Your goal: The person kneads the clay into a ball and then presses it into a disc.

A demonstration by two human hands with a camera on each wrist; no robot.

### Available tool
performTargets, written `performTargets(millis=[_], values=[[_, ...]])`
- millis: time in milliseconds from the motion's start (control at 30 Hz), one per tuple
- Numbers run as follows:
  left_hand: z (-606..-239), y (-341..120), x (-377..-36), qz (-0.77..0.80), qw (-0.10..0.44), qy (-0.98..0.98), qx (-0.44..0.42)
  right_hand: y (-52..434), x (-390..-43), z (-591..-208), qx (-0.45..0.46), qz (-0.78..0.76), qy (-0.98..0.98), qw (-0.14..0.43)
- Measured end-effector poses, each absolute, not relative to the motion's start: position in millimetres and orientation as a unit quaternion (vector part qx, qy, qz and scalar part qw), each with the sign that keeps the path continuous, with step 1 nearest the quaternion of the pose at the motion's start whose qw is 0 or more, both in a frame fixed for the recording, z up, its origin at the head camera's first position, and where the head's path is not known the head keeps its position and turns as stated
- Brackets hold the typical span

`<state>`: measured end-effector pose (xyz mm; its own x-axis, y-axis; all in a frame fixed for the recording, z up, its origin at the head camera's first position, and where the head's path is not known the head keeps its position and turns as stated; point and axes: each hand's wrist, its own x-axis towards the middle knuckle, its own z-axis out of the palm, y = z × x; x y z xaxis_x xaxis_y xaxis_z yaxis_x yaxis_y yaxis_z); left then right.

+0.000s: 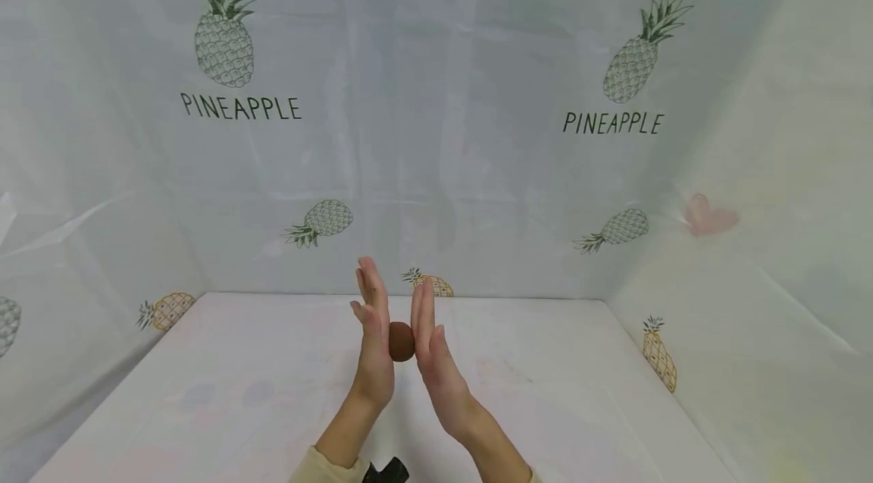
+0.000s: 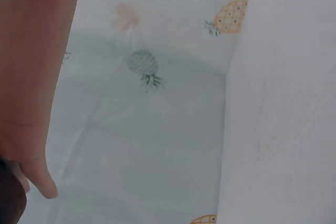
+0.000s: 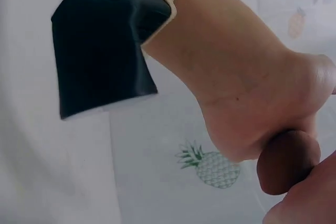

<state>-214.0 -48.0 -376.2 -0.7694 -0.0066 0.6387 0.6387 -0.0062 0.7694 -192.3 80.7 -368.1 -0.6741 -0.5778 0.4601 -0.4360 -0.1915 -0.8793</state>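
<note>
A smooth brown ball (image 1: pixel 401 342) (image 3: pixel 289 162) sits between two upright, facing palms in the head view. My left hand (image 1: pixel 374 346) touches its left side with fingers extended upward and the thumb standing apart. Against the opposite side rests my right hand (image 1: pixel 439 369), its fingers likewise straight. In the right wrist view the ball is lodged between the left palm (image 3: pixel 252 106) and the heel of the right hand (image 3: pixel 310 198). Only part of the dark ball (image 2: pixel 11 195) enters the left wrist view, beneath the right hand (image 2: pixel 26 140).
Below the hands spreads a white table (image 1: pixel 546 362). Behind it hangs a pale sheet (image 1: pixel 436 127) printed with pineapples, and similar sheeting encloses both sides. A black wrist mount (image 3: pixel 105 51) is strapped by the beige left sleeve (image 1: pixel 327 466).
</note>
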Motion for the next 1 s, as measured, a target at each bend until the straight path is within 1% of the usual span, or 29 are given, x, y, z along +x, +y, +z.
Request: performTargets(millis=[200,333,433,667,833,1000], values=[[-381.9,-37.5,-212.9,-0.666,0.201,-0.666,-0.269,92.1,-194.2,-363.0,-0.398,-0.673,0.623,0.017],[-386.0,-28.5,-208.7,-0.672,0.161,-0.666,-0.279,102.3,-199.3,-362.2,-0.385,-0.682,0.622,0.010],[-387.4,-21.8,-203.6,-0.666,0.154,-0.667,-0.296,109.2,-203.9,-362.2,-0.375,-0.694,0.615,0.011],[-385.9,-16.7,-194.0,-0.650,0.191,-0.659,-0.327,111.5,-214.0,-366.3,-0.361,-0.709,0.605,0.039],[-382.8,-25.0,-196.6,-0.660,0.214,-0.654,-0.303,101.8,-215.7,-373.4,-0.356,-0.698,0.617,0.072],[-377.8,-37.8,-206.3,-0.659,0.241,-0.662,-0.263,90.3,-209.0,-377.0,-0.364,-0.678,0.632,0.094]])
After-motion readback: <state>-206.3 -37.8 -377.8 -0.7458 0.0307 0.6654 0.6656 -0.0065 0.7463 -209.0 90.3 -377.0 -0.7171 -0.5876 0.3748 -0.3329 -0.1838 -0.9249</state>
